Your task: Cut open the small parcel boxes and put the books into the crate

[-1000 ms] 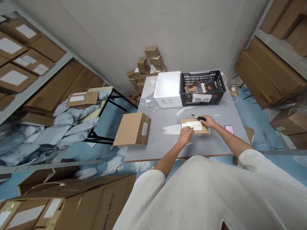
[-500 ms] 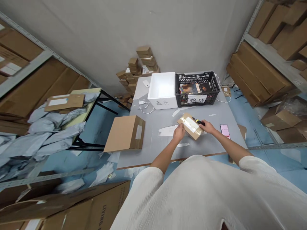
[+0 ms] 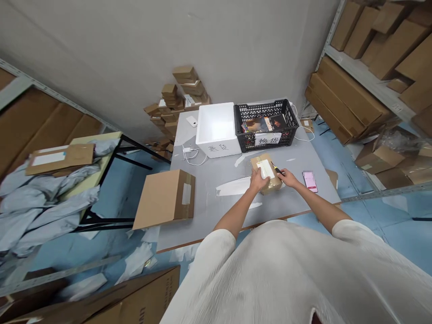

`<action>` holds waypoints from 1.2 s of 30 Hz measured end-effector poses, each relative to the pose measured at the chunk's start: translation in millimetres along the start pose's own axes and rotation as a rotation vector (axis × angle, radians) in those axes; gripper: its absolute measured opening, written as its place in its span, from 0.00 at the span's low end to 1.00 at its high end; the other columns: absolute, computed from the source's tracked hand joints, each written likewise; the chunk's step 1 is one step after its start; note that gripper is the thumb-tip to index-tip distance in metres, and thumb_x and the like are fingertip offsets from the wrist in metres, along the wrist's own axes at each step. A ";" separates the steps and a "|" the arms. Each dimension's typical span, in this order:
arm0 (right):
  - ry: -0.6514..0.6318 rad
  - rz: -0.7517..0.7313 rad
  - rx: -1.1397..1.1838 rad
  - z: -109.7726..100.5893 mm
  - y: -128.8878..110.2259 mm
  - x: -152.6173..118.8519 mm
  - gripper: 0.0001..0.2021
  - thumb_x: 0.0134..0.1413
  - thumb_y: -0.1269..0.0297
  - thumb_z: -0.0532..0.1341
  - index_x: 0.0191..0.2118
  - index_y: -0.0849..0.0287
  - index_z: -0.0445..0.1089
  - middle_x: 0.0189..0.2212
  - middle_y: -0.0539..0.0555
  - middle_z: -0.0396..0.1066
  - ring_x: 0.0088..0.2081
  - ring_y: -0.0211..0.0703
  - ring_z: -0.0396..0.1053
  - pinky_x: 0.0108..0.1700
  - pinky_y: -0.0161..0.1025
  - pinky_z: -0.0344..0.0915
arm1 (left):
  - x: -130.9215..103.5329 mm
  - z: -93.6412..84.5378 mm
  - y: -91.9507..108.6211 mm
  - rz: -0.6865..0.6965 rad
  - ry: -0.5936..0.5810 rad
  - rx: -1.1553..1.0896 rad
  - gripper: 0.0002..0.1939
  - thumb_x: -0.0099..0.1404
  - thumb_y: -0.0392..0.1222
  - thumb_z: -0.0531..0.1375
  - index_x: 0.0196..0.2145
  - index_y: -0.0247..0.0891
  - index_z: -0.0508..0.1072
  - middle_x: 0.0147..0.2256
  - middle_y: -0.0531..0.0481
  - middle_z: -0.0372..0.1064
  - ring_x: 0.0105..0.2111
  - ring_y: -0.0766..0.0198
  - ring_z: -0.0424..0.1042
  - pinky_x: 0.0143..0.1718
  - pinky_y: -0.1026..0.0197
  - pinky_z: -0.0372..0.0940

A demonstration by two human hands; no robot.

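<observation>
A small taped cardboard box (image 3: 272, 182) with a white label (image 3: 266, 169) on top sits on the grey table in front of me. My left hand (image 3: 258, 180) grips it at its left near side, fingers over the top face by the label. In my right hand (image 3: 286, 177) is a black and yellow utility knife (image 3: 277, 169), its tip close to the box's right upper edge. Whether the blade touches the cardboard I cannot tell.
Behind the small box stand a white foam bin (image 3: 219, 146) and a black plastic crate (image 3: 239, 130) holding printed packages. A larger carton (image 3: 157, 195) is at the table's left, a pink-screened phone (image 3: 309, 181) at the right. Grey parcels (image 3: 50, 198) lie on a side table.
The small box has turned to sit straighter. My left hand has moved from its left edge onto its top. The knife stays in my right hand at the box's right side.
</observation>
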State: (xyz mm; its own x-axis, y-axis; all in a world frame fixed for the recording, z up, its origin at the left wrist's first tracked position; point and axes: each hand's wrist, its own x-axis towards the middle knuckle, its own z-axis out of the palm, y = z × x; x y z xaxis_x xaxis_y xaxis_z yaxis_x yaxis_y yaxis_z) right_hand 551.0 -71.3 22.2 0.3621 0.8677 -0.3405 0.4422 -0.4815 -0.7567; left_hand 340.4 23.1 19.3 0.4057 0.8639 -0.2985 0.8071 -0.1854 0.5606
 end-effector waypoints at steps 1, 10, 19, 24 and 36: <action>-0.009 0.036 0.055 -0.6 0.7 -1.7 0.15 0.66 0.50 0.65 0.49 0.55 0.69 0.42 0.55 0.83 0.42 0.48 0.80 0.44 0.40 0.75 | 3.7 2.3 6.1 -0.011 -0.008 0.020 0.48 0.67 0.64 0.67 0.76 0.41 0.58 0.77 0.33 0.51 0.72 0.40 0.63 0.70 0.48 0.62; -0.022 0.208 0.560 -9.8 6.9 -18.3 0.14 0.71 0.53 0.67 0.44 0.53 0.64 0.39 0.58 0.83 0.37 0.45 0.82 0.41 0.40 0.79 | 13.4 28.5 57.9 -0.096 -0.075 0.160 0.73 0.54 0.77 0.69 0.81 0.40 0.40 0.82 0.28 0.21 0.81 0.27 0.27 0.75 0.25 0.43; 0.063 0.245 0.592 -30.1 27.2 -23.5 0.10 0.73 0.56 0.65 0.46 0.54 0.65 0.46 0.60 0.83 0.42 0.47 0.84 0.42 0.41 0.79 | 14.4 46.0 80.5 -0.142 -0.011 0.203 0.68 0.57 0.70 0.68 0.81 0.39 0.40 0.82 0.35 0.15 0.80 0.27 0.25 0.72 0.21 0.49; 0.057 0.240 0.569 -33.6 34.8 -24.2 0.10 0.71 0.56 0.65 0.45 0.54 0.66 0.46 0.61 0.82 0.42 0.47 0.83 0.39 0.39 0.78 | 18.5 30.3 72.1 -0.015 -0.036 0.277 0.63 0.58 0.62 0.70 0.80 0.41 0.46 0.82 0.35 0.21 0.80 0.28 0.37 0.71 0.26 0.55; 0.039 0.069 0.444 -12.2 30.5 -13.0 0.15 0.67 0.48 0.65 0.46 0.54 0.70 0.46 0.56 0.79 0.47 0.46 0.78 0.48 0.39 0.75 | 6.4 -44.0 4.5 0.482 -0.323 0.497 0.62 0.47 0.49 0.78 0.76 0.49 0.58 0.81 0.36 0.38 0.77 0.30 0.47 0.75 0.34 0.47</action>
State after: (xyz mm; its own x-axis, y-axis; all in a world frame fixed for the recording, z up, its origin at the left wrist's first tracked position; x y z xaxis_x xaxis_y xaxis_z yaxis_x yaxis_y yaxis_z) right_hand 569.8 -98.8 10.4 0.4128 0.8262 -0.3835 0.0238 -0.4307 -0.9022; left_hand 327.7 48.4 53.9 0.8056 0.4681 -0.3632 0.5760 -0.7622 0.2954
